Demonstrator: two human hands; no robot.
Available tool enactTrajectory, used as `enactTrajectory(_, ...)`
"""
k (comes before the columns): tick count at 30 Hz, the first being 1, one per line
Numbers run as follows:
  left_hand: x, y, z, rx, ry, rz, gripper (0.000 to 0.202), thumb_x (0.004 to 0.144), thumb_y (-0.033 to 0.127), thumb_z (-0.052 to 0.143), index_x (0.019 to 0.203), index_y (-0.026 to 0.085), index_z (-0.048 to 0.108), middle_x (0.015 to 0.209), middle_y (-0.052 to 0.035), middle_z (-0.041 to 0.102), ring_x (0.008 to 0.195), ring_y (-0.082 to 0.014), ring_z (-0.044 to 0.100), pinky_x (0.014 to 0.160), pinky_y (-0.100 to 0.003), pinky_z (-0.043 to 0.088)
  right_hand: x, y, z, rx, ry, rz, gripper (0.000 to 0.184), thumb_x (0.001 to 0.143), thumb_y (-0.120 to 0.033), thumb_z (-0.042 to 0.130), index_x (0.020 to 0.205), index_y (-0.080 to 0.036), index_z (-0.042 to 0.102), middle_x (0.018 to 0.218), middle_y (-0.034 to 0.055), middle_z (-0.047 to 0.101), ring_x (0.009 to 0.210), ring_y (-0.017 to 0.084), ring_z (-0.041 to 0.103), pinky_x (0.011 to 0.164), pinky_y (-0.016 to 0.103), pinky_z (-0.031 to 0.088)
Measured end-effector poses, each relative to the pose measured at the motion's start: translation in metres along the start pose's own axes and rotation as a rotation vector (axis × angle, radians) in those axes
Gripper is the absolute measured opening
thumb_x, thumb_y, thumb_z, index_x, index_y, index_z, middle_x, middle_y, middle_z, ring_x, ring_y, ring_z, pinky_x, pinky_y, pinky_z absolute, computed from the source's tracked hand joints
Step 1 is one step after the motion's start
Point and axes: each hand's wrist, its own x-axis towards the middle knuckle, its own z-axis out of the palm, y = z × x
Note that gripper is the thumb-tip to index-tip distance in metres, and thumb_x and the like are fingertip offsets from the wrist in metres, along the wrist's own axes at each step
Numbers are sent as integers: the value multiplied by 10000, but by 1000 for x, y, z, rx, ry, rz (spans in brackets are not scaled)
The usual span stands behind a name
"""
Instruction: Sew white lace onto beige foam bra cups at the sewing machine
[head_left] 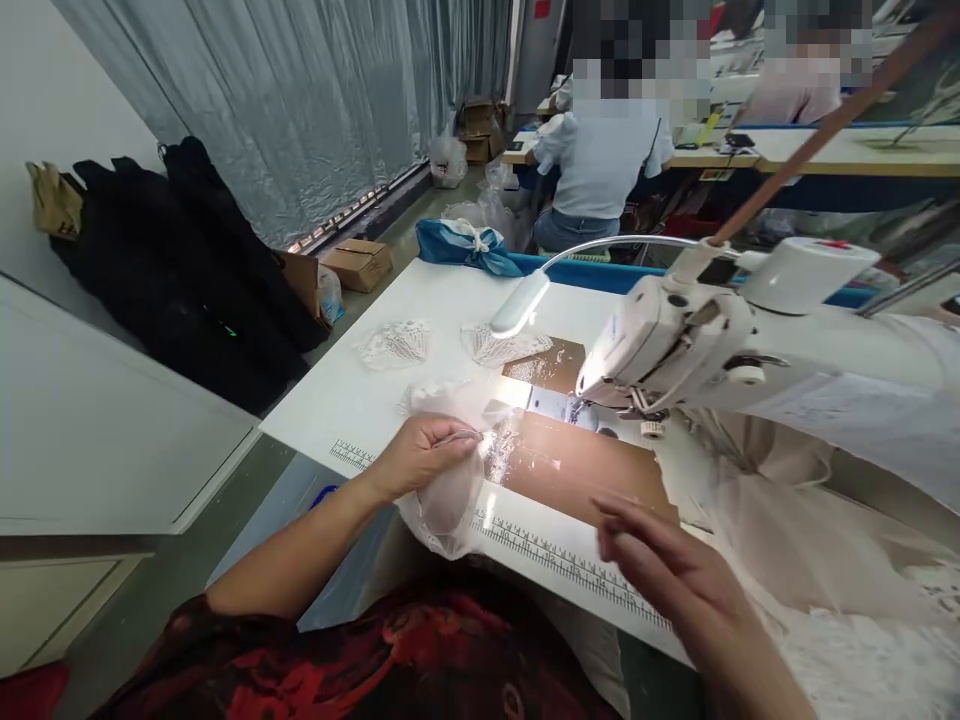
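My left hand (420,458) is closed in a pinch on a clear plastic bag (446,500) that hangs over the front edge of the white table (352,400). My right hand (660,560) hovers open, fingers spread, above the printed ruler strip (555,560) and a brown sheet (585,465) under the white sewing machine (705,330). The machine's lamp (521,305) lights the needle area. Pale sheer fabric (787,530) lies to the right of my right hand.
Two more clear bags of small white pieces (395,343) (502,345) lie further back on the table. A blue cloth bundle (465,245) sits at the far edge. Cardboard boxes (360,262) and black garments (180,260) are on the left. A seated person (600,170) works beyond.
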Motion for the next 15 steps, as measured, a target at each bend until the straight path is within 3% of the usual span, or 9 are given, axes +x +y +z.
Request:
enactTrajectory(3,-1,-7,-2,-42,-65,20,329,822,412,660,985,131,714,998,-85,698,930,-216,632,800,-283,487,32,-18,36,286,-311,210,461,830,-551,567,1125,-208,653,749,33,632,562,119,516,485,242,426)
enactTrajectory(6,-6,-8,-6,-84,-161,-4,312,841,406,641,986,138,710,959,-67,694,914,-211,639,796,-271,487,53,-24,59,436,-443,310,512,797,-569,604,1139,-189,613,723,-9,561,472,55,344,420,195,273)
enactTrajectory(10,-9,-5,-11,-164,-301,-30,332,873,391,595,1084,149,680,997,-76,686,997,-242,626,859,-307,485,63,-31,73,474,-486,298,444,797,-543,620,1066,-189,622,709,-25,519,493,56,304,430,196,231)
enactTrajectory(15,-6,-6,-12,-182,-369,-6,385,858,367,615,1173,148,640,1059,-83,680,1065,-262,604,904,-328,473,66,-40,78,395,-470,176,340,829,-511,588,756,-180,610,641,-30,467,527,79,343,472,212,301)
